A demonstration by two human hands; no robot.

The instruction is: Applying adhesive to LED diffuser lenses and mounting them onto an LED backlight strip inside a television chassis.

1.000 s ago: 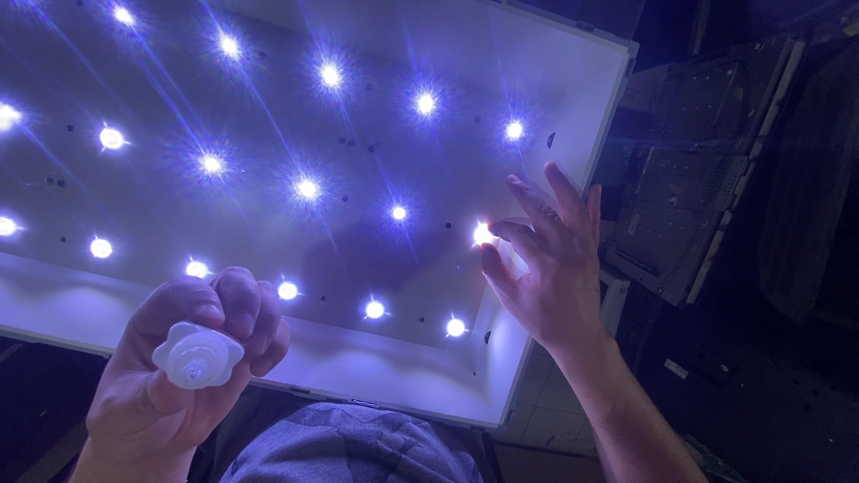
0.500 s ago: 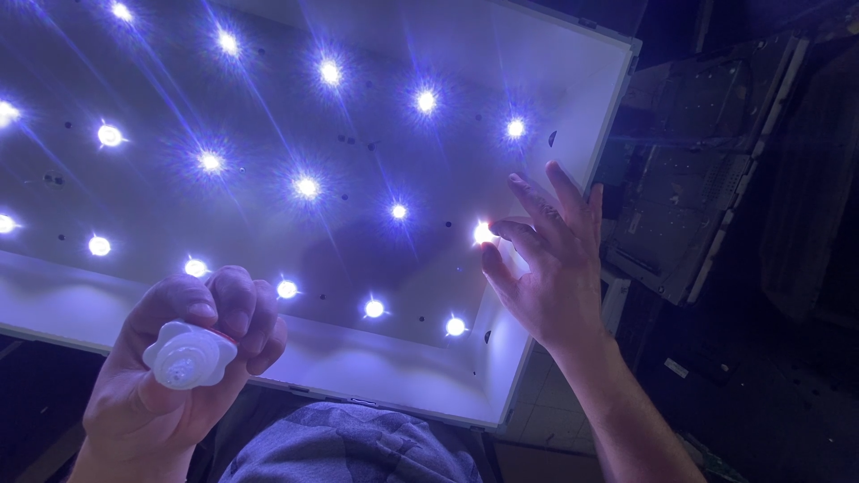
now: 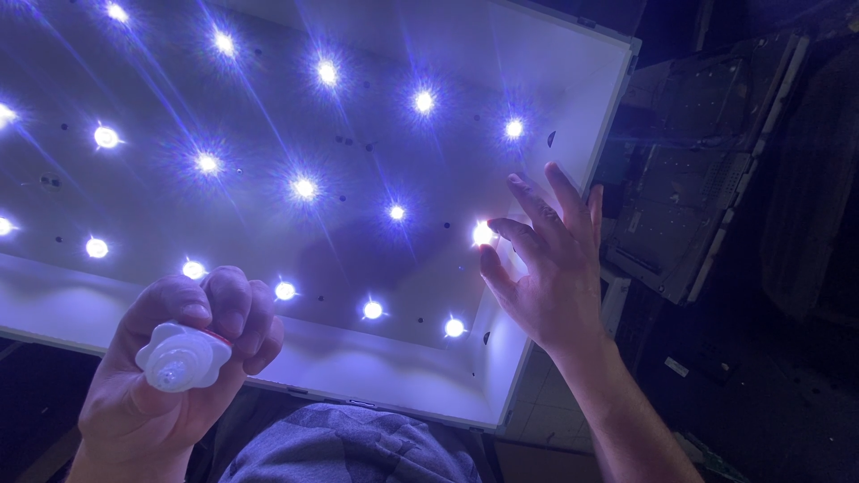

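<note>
A large white backlight panel (image 3: pixel 376 54) lies tilted before me, dotted with several bright white lights. My left hand (image 3: pixel 170 358) is curled shut around a small white tube with a flower-shaped cap (image 3: pixel 182 356), held near the panel's lower edge. My right hand (image 3: pixel 546 259) rests open near the panel's right side. Its thumb and forefinger touch one glowing light (image 3: pixel 483 234); whether they pinch the lens there is hard to tell.
A dark metal chassis with circuit boards (image 3: pixel 707 170) stands to the right of the panel. My grey-clothed knee (image 3: pixel 349 443) shows below the panel's lower rim (image 3: pixel 358 367). The surroundings are dark.
My left hand with the white tube has shifted slightly down and left. My right hand stays on the same light.
</note>
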